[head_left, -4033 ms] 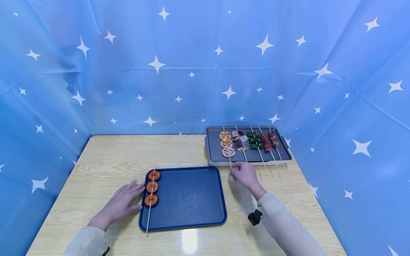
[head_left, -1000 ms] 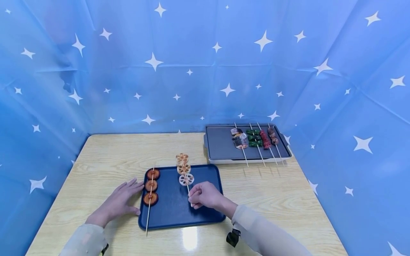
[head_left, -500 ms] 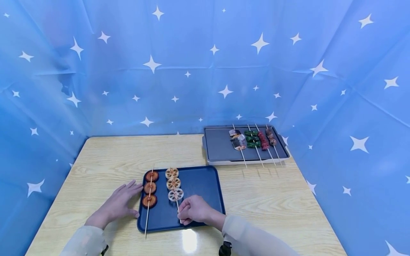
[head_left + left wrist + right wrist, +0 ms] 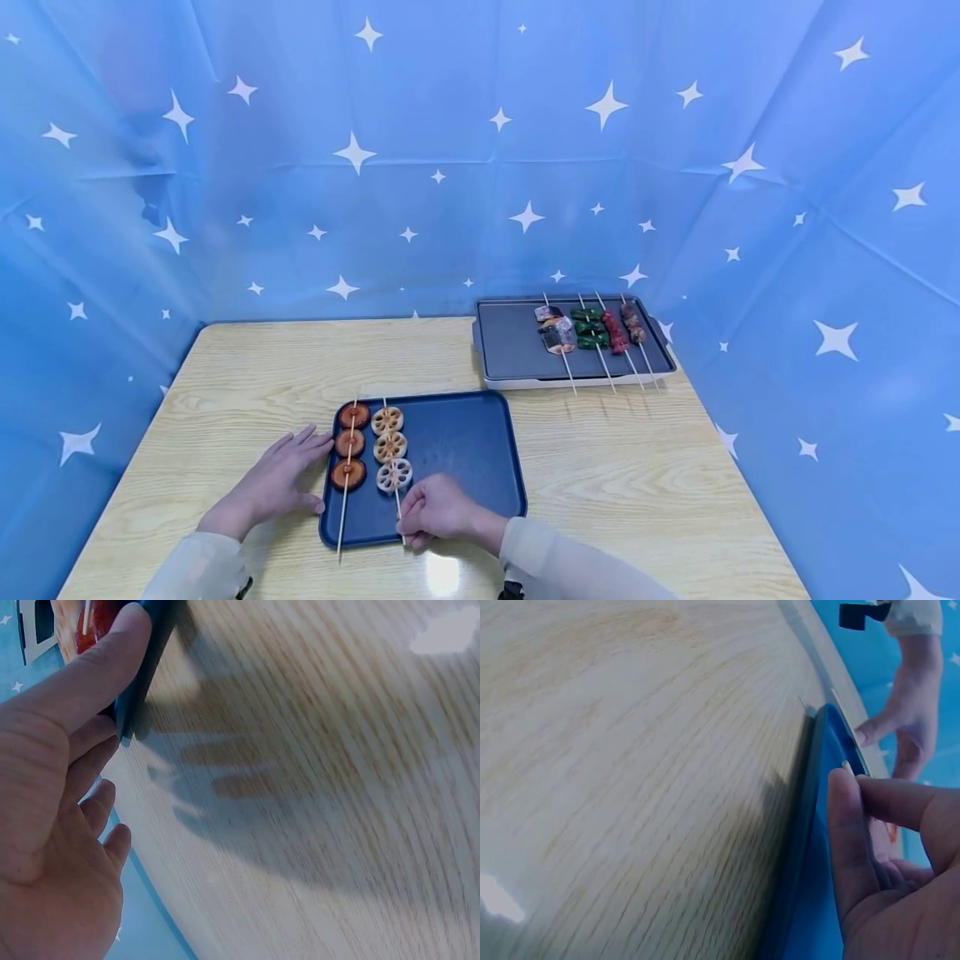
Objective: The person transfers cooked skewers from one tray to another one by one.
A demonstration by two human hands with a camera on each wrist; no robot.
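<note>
My right hand pinches the lower stick end of a lotus root skewer between thumb and fingers, over the front rim of the blue tray. Three pale, holed slices lie on the tray's left part. Left of them, roughly parallel, is a skewer of three brown mushroom caps, its stick reaching past the front rim. My left hand rests at the tray's left edge with fingers spread. In the left wrist view its thumb lies against the tray rim. The right wrist view shows the pinched stick tip.
A grey grill plate stands at the back right of the wooden table. On it lie a fish skewer, a green pepper skewer, a red meat skewer and a brown meat skewer. A blue starred curtain surrounds the table.
My right hand has brought the lotus root skewer from the grill plate to the tray, then shifted it left and nearer, beside the mushroom skewer. The left hand has stayed at the tray's edge.
</note>
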